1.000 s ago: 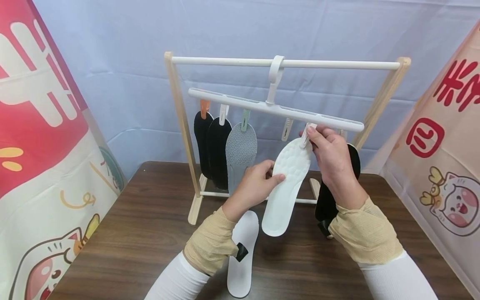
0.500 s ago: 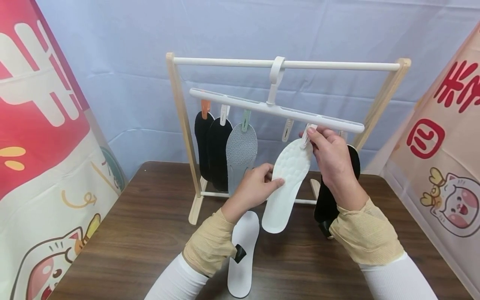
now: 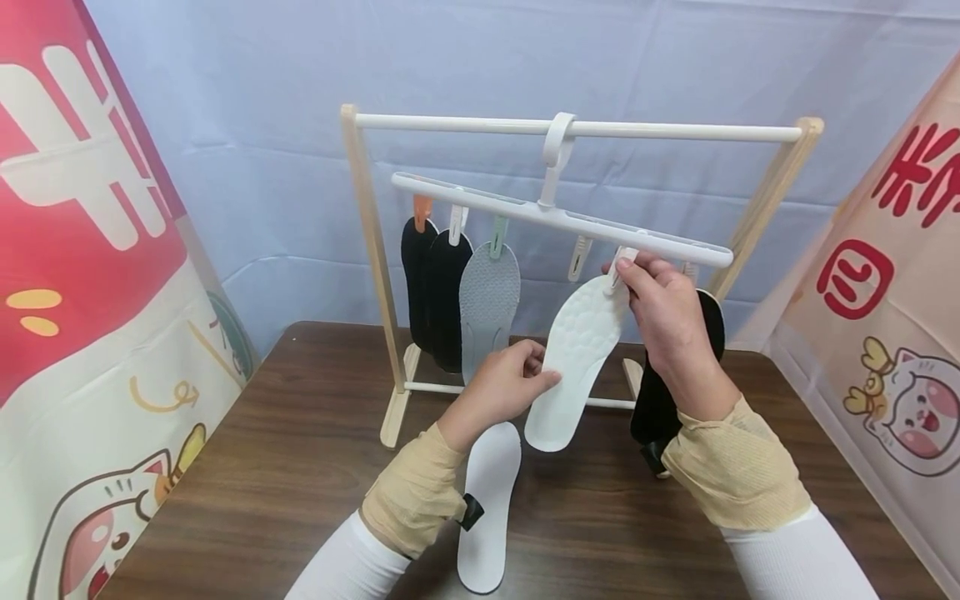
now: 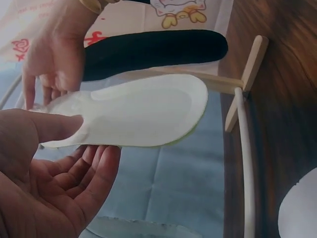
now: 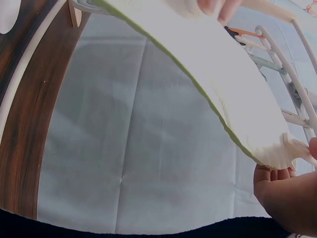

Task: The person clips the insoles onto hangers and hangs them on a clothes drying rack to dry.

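Note:
A white insole (image 3: 576, 354) with a bumpy front hangs tilted from a white clip (image 3: 619, 265) on the white hanger (image 3: 637, 240). My right hand (image 3: 663, 312) pinches this clip at the insole's upper end. Lower down, my left hand (image 3: 504, 379) holds the insole's left edge, thumb on its face and fingers behind, as the left wrist view shows. A thin green edge (image 5: 200, 91) runs along the insole in the right wrist view. Left on the same hanger are two black insoles (image 3: 448, 300) and a grey insole (image 3: 489, 296). Behind my right hand hangs another black insole (image 3: 660, 400), partly hidden.
The hanger hooks over the white bar (image 3: 675, 131) of a wooden-sided rack (image 3: 378, 250), its right end lower. A free white clip (image 3: 579, 257) hangs near the middle. Another white insole (image 3: 487, 517) lies on the brown table (image 3: 300, 467), below my left wrist.
The held insole's lower end has risen slightly, and my left hand has slid a little left and down with it. My right hand stays at the clip. The view has shifted slightly.

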Tool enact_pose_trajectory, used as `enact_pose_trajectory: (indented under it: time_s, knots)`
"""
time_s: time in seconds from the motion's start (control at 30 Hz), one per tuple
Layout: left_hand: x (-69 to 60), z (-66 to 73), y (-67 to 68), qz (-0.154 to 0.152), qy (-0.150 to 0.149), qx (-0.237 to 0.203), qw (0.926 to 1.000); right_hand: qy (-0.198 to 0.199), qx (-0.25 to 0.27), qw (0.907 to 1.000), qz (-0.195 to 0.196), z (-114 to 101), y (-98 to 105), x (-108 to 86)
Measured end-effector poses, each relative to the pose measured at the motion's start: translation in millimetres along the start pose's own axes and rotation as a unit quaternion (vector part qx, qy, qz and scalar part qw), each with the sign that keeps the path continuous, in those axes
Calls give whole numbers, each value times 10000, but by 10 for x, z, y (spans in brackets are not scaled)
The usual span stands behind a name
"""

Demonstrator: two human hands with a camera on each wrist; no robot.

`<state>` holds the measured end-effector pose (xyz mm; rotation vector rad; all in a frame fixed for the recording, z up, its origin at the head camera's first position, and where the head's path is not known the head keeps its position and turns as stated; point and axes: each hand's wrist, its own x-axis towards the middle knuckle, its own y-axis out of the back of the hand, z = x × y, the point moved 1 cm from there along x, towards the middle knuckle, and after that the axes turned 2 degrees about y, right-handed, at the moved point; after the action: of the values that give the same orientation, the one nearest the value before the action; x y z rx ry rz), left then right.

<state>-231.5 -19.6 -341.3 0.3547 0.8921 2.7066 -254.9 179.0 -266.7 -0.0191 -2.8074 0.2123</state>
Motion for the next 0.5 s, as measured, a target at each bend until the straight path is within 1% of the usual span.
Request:
enact_pose_trajectory:
  time_s: [0.17,0.3,0.5]
  knots:
    - [-22,-55,-31,-113,26,-28,9999,-3,2,10000,12,-1,7,-6]
    - [-36,-90,-44,-195,38,-129,9997,10,-49,10000,12,-1,11,-10]
    - [-71,-118,-53,-332,89,-223,9992,-90,-75,9999,22,8,30,-17]
